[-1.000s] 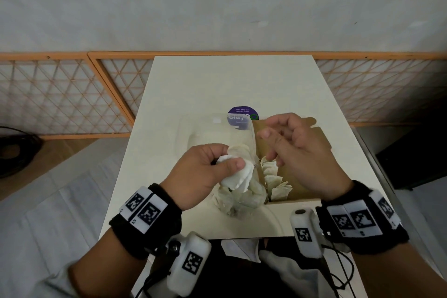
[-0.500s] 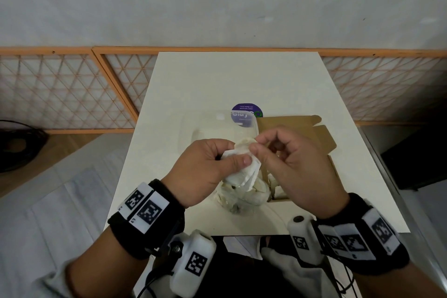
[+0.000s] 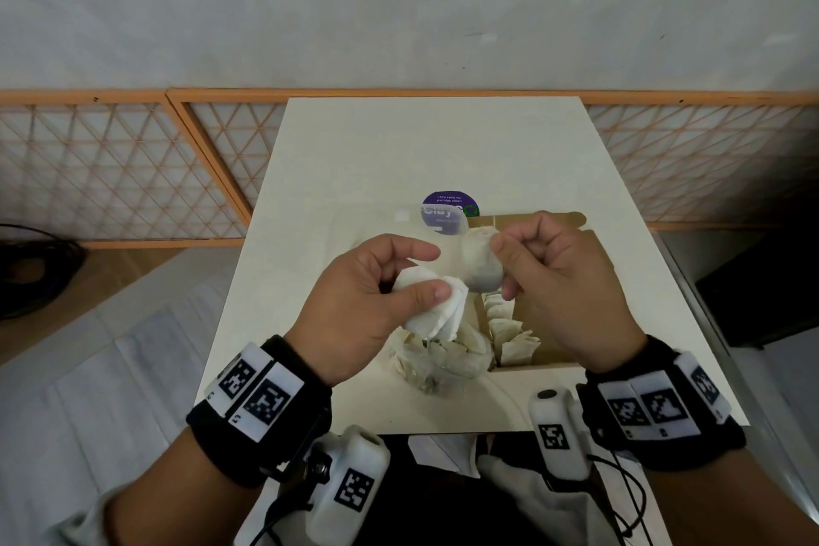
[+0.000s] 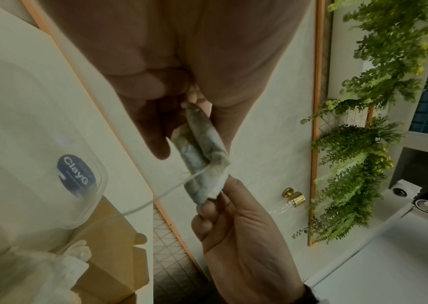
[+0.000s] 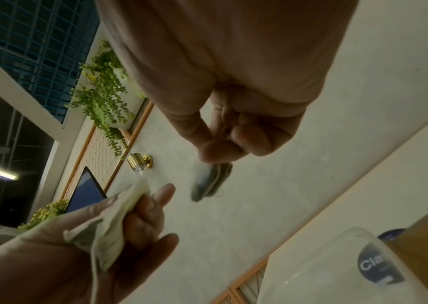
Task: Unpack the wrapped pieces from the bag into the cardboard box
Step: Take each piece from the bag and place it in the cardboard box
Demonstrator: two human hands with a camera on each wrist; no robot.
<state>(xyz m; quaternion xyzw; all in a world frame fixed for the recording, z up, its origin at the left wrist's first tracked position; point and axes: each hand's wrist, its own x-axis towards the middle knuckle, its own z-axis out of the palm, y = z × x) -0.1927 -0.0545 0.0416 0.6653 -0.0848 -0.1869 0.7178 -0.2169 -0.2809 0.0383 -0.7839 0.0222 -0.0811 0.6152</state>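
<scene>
the left hand (image 3: 368, 301) is gripping the gathered neck of the clear plastic bag (image 3: 443, 361) together with a crumpled white wrapper, thumb pressed across the paper and fingers curled beneath. the bag's belly is sagging onto the white table (image 3: 345, 155) just beside the cardboard box (image 3: 538, 361), and more pale wrapped pieces are showing through its film.

the right hand (image 3: 563, 279) is pinching one wrapped piece (image 3: 481, 266) by its upper end between thumb and forefinger, with the other fingers curled in. the piece is hanging in the air between the two hands, above the near left corner of the box and not yet inside it. in the left wrist view it is looking like a small flattish paper packet (image 4: 202, 156), greyish contents showing through, with a thin thread trailing from it. whether that thread is caught in the bag cannot be told.

several similar packets (image 3: 509, 332) are already standing in a row in the box. a clear container lid with a round purple label (image 3: 450, 211) is lying behind the bag.

the piece is probably very light, soft and easily crushed, and its paper may tear if squeezed or tugged. a gentle pinch at a folded end or edge seems best, rather than across the filled middle. the bag film is likely slippery and limp, so holding it at the bunched neck should be keeping the mouth steady.
</scene>
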